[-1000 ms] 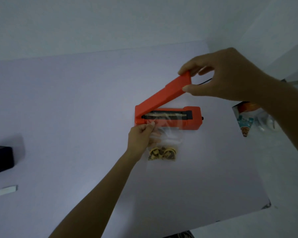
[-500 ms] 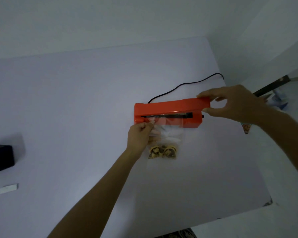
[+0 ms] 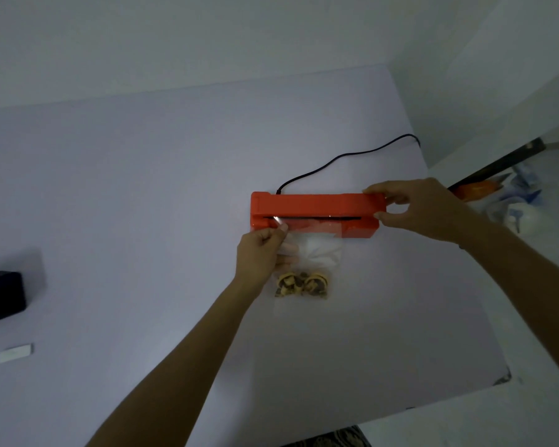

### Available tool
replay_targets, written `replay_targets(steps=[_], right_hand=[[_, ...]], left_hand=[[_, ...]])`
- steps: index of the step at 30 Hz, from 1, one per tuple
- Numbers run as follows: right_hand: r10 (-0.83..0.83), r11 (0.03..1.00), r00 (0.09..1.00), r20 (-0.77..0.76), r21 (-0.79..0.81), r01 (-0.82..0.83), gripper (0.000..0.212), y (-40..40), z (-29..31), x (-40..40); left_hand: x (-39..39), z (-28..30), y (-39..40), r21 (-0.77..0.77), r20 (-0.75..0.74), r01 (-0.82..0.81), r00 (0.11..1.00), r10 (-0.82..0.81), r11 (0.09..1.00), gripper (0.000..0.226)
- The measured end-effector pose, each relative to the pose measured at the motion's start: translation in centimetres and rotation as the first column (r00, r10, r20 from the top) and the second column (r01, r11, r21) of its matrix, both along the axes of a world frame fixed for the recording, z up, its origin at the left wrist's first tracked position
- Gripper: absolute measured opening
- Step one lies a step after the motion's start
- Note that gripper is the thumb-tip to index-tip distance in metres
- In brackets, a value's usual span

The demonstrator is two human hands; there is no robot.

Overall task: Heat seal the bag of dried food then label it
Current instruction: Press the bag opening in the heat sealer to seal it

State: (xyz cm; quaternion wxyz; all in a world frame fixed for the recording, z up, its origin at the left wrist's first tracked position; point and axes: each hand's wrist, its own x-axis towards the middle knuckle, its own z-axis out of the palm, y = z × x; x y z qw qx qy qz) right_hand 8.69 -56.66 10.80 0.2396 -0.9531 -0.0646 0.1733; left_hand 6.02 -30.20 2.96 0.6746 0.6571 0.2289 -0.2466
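In the head view, we find an orange heat sealer point(image 3: 315, 214) lying lengthwise on a white table point(image 3: 142, 221), its lid lowered almost flat so that only a narrow dark slot shows along the front. A black cord point(image 3: 346, 156) runs from its back edge toward the table's far right corner. We note a clear bag point(image 3: 307, 253) lying on the table against the sealer's front, its open top tucked into the slot and its lower part holding dried food point(image 3: 302, 283). The left hand point(image 3: 260, 253) pinches the bag's upper left corner between thumb and curled fingers, just beside the sealer. The right hand point(image 3: 413, 208) grips the right end of the lid, fingers over the top and thumb at the front edge. The two hands are well apart, one at each end of the sealer. At the table's left edge we record a black box point(image 3: 0, 296), and nearer us a small white label point(image 3: 15, 352) lying flat.
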Motion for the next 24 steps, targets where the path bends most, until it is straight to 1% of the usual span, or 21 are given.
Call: replay_targets(steps=[3, 7, 12, 17, 24], right_hand=[[-0.01, 1.0, 1.0, 0.008, 0.009, 0.01, 0.049, -0.1, -0.3, 0.0], [0.003, 1.0, 1.0, -0.006, -0.017, -0.003, 0.048, -0.1, -0.6, 0.1], [0.0, 1.0, 1.0, -0.014, -0.022, 0.0, 0.049, -0.2, -0.7, 0.2], [0.018, 0.999, 1.0, -0.019, -0.033, -0.019, 0.047, -0.4, -0.5, 0.3], [0.03, 0.999, 0.999, 0.032, -0.036, -0.029, 0.049, -0.2, 0.6, 0.6]], left_hand=[[0.1, -0.1, 0.0, 0.003, 0.003, 0.004, 1.0, -0.004, 1.0, 0.029], [-0.1, -0.1, 0.1, -0.012, 0.002, 0.018, 1.0, -0.018, 1.0, 0.03], [-0.2, 0.0, 0.1, -0.06, 0.008, 0.011, 1.0, -0.011, 0.998, 0.019], [-0.2, 0.0, 0.0, -0.062, 0.017, 0.006, 1.0, -0.005, 0.998, 0.018], [0.0, -0.1, -0.1, -0.054, 0.003, -0.005, 1.0, 0.005, 0.999, 0.019]])
